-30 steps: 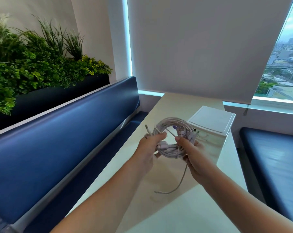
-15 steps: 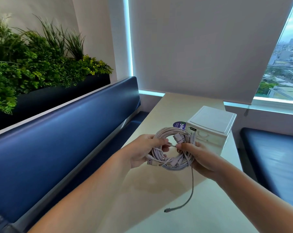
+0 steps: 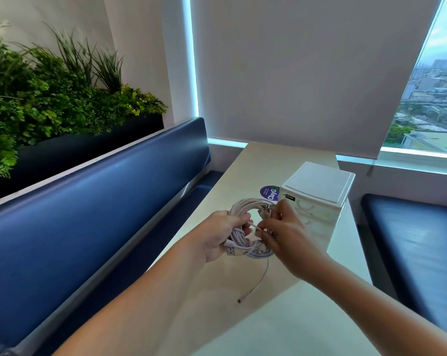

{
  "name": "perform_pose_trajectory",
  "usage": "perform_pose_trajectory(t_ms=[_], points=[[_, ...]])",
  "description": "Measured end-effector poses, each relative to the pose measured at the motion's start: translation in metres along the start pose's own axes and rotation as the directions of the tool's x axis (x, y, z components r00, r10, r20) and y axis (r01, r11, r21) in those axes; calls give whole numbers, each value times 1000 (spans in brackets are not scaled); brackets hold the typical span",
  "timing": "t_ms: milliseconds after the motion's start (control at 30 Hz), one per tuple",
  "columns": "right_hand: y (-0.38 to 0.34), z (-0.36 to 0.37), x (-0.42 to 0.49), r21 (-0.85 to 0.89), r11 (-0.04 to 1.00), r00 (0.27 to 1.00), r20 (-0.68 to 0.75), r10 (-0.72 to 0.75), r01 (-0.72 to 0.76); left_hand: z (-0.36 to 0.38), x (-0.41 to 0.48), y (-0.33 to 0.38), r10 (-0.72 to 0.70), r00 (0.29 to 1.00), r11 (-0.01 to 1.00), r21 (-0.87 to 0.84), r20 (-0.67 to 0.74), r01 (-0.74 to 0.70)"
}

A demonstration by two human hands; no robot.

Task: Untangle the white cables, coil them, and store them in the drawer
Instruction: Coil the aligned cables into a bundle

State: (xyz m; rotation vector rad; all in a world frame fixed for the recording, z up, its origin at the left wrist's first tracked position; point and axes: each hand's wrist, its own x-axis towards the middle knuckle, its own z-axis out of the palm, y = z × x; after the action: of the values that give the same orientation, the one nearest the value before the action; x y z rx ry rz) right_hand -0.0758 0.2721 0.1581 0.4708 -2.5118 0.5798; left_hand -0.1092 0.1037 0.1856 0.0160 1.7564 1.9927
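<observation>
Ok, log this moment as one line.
left hand: gripping cable bundle | right hand: pinching a strand | loose end: dangling | drawer box: on table

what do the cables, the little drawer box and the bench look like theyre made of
White cables: likely rubbery plastic sheathing, matte, bending in soft loops; one dangling end looks metal-tipped. Drawer box: seems to be hard plastic, white lid with moulded ridges, fronts slightly translucent. Bench backrest: dark blue leather or vinyl, going by the smooth sheen; which one cannot be told.
</observation>
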Motion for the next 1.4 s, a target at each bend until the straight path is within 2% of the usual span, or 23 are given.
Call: perform_pose_trajectory(t_ms=[33, 100, 167, 267, 400, 500, 533, 600, 633, 700, 767, 833, 933, 1000, 1100, 1200, 1300, 1400], points=[[1, -1, 2, 28, 999, 999, 38, 28, -29, 0, -1, 0, 3, 1000, 1000, 24, 14, -3], [1, -6, 9, 151, 974, 968, 214, 132, -167, -2, 0, 0, 32, 999, 994, 99, 27, -35], [0, -15, 15, 277, 894, 889, 398, 226, -352, -5, 3, -1, 88, 996, 963, 253, 28, -92], [-1, -27, 20, 385, 746, 786, 545, 291, -543, -7, 7, -4, 180, 983, 854, 491, 29, -171], [6, -39, 25, 370, 729, 751, 592, 293, -576, -15, 11, -5, 225, 973, 702, 685, 45, -194], [14, -55, 32, 447, 636, 751, 561, 349, -629, -29, 17, -7, 194, 980, 528, 839, 31, -131], [15, -64, 35, 413, 668, 759, 533, 374, -619, -34, 17, -9, 185, 983, 467, 878, 22, -107], [15, -78, 41, 234, 829, 809, 462, 364, -507, -41, 15, -10, 179, 984, 382, 920, 20, -89], [16, -82, 44, 150, 894, 840, 436, 324, -423, -43, 14, -10, 186, 982, 354, 930, 34, -99], [15, -89, 48, 33, 959, 884, 397, 246, -281, -43, 14, -9, 207, 976, 329, 935, 63, -130], [17, -91, 53, -37, 980, 914, 354, 196, -196, -41, 11, -6, 165, 983, 423, 895, 77, -141], [27, -92, 56, -26, 982, 926, 330, 184, -186, -41, 4, -1, 70, 988, 589, 794, 138, -153], [39, -87, 52, 191, 948, 931, 311, 189, -256, -41, -7, 5, -25, 958, 864, 488, 286, -124], [36, -81, 45, 392, 872, 940, 285, 188, -294, -41, -11, 6, -19, 922, 963, 254, 386, -86], [25, -64, 32, 615, 691, 925, 250, 286, -380, -36, -10, 5, 91, 892, 994, -89, 442, -57], [11, -37, 15, 707, 581, 905, 220, 363, -404, -24, -7, 10, 161, 936, 946, -320, 314, -55], [-2, -21, 1, 787, 444, 880, 253, 401, -428, -8, -2, 12, 185, 979, 912, -387, 85, -139], [-17, -14, -5, 856, 272, 872, 336, 355, -440, 9, 3, 9, 189, 976, 916, -338, -111, -216]])
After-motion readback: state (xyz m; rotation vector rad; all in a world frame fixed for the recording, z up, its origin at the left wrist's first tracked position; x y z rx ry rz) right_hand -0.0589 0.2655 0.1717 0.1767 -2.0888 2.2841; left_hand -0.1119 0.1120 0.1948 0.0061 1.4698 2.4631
